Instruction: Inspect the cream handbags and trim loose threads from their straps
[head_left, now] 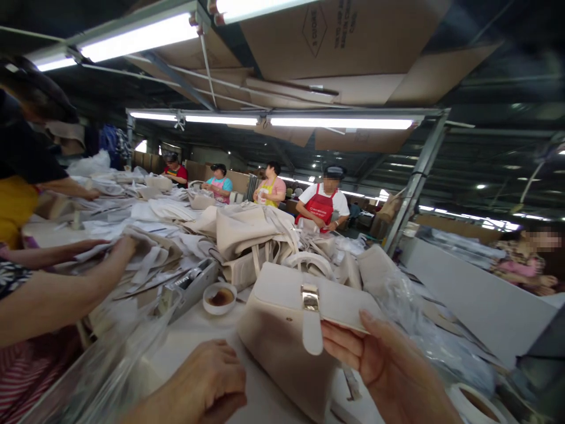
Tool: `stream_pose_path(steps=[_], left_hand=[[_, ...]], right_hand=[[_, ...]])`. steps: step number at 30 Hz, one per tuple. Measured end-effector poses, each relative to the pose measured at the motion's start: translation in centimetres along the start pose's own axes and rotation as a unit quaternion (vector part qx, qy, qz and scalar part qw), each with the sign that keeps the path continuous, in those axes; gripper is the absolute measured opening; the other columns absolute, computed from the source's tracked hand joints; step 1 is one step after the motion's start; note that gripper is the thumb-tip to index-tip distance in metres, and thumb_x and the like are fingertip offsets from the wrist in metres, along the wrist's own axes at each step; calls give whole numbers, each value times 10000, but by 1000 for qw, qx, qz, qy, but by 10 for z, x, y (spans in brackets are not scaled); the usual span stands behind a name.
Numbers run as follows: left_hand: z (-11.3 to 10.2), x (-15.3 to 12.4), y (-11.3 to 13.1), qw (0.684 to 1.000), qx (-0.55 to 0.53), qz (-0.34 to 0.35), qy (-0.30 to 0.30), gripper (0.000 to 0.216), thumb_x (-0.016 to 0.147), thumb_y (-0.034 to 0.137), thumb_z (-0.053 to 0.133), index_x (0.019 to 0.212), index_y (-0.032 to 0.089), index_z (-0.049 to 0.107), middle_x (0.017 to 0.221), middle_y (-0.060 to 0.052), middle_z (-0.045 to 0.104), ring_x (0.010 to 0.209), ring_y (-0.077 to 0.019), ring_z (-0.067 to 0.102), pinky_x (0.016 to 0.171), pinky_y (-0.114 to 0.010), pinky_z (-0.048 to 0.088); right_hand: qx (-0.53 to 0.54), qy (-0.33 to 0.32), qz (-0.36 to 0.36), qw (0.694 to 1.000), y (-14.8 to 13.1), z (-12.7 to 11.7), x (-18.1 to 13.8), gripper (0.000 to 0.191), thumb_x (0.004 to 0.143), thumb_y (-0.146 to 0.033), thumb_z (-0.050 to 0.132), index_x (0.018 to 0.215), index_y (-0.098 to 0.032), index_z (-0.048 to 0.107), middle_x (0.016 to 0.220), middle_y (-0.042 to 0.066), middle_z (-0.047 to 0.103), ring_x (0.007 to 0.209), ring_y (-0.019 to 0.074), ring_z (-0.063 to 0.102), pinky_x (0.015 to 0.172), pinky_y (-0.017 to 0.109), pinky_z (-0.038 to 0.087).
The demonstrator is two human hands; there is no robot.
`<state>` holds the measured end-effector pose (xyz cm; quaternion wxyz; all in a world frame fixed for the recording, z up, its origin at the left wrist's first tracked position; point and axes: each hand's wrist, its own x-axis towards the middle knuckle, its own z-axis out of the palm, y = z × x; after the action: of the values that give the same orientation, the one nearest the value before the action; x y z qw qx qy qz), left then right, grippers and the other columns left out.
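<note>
beige handbag point(282, 338), flap point(338, 301) in the pinch of the right hand point(382, 356), left hand point(209, 377) in loose fist nearby

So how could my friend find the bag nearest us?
Find the flat white worktop, then the big heap of beige bags. In front sits a beige, boxy bag, its flap in the right grip. Unlike its neighbours, it shows a shiny gold metal clasp.

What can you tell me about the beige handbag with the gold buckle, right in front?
The beige handbag looks like smooth leather or imitation leather. Its paler flap carries a shiny gold-toned buckle, with a round-ended tab hanging below. A small round spot marks the front. It sits flap up on the pale table; the right grip holds the flap's edge.
</note>
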<state>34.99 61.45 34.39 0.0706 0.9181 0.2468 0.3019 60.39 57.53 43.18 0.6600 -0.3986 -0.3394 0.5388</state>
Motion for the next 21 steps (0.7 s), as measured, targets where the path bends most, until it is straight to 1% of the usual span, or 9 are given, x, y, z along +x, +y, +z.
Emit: stream_pose_path(steps=[1, 3, 6, 11, 14, 16, 17, 19, 21], left_hand=[[0, 2, 1, 1000, -4, 1, 10, 238, 819, 13, 485, 732, 209, 590, 765, -2, 687, 778, -157, 654, 775, -271, 498], [-1, 9, 0, 999, -13, 25, 37, 357, 748, -38, 464, 879, 231, 660, 1130, -45, 710, 1100, -199, 643, 952, -316, 501], [-1, 30, -5, 995, -20, 57, 81, 522, 743, -44, 437, 1137, 229, 643, 1506, -74, 500, 1404, -223, 442, 1133, -351, 404], [2, 88, -26, 998, 8, -14, 61, 548, 777, -1, 465, 1279, 191, 572, 1396, -132, 601, 1251, -272, 582, 1078, -408, 457], [3, 110, -42, 995, -23, -28, 93, 445, 828, 19, 439, 1203, 196, 601, 1306, -126, 646, 1194, -264, 599, 1052, -408, 452], [4, 114, -49, 987, -94, -33, 125, 356, 856, 45, 436, 1119, 196, 622, 1165, -93, 687, 1097, -231, 623, 994, -355, 466], [4, 115, -50, 981, -133, -41, 138, 319, 857, 57, 443, 1081, 192, 625, 1085, -74, 690, 1026, -215, 630, 944, -329, 475], [3, 115, -50, 967, -196, -61, 151, 263, 835, 71, 467, 1018, 183, 619, 964, -41, 663, 904, -189, 609, 847, -297, 465], [3, 115, -49, 950, -261, -79, 151, 223, 811, 94, 498, 985, 185, 603, 892, -13, 619, 827, -170, 567, 769, -275, 435]], right_hand=[[-7, -9, -3, 1000, -1, 0, 3, 454, 629, -432, 865, 945, -130, 746, 947, 189, 794, 872, 362, 756, 812, 493, 595], [-21, -24, -11, 999, -2, 0, 10, 475, 626, -468, 864, 936, -126, 754, 962, 191, 793, 915, 357, 751, 874, 492, 578], [-38, -29, -25, 999, -2, 1, 19, 409, 617, -467, 874, 840, -145, 757, 922, 172, 802, 911, 340, 756, 916, 493, 563], [-60, -45, -5, 997, -10, 2, 26, 340, 575, -416, 911, 704, -164, 723, 858, 164, 805, 847, 342, 768, 868, 494, 583], [-76, -61, -17, 995, -14, 1, 33, 424, 646, -524, 848, 844, -163, 749, 962, 168, 800, 972, 344, 745, 970, 503, 538], [-160, -51, -87, 982, -13, 2, 42, 489, 718, -590, 766, 1019, -207, 731, 1138, 131, 768, 1145, 327, 675, 1068, 490, 464], [-240, -39, -134, 961, -12, 3, 48, 506, 731, -594, 745, 1082, -232, 710, 1210, 110, 741, 1208, 321, 633, 1101, 481, 425], [-434, -42, -188, 880, -9, 7, 63, 478, 734, -534, 728, 1111, -243, 687, 1202, 95, 730, 1191, 327, 620, 1081, 477, 415], [-591, -119, -145, 785, -7, 14, 81, 366, 722, -441, 710, 1016, -224, 695, 1019, 87, 751, 1024, 333, 665, 947, 466, 475]])
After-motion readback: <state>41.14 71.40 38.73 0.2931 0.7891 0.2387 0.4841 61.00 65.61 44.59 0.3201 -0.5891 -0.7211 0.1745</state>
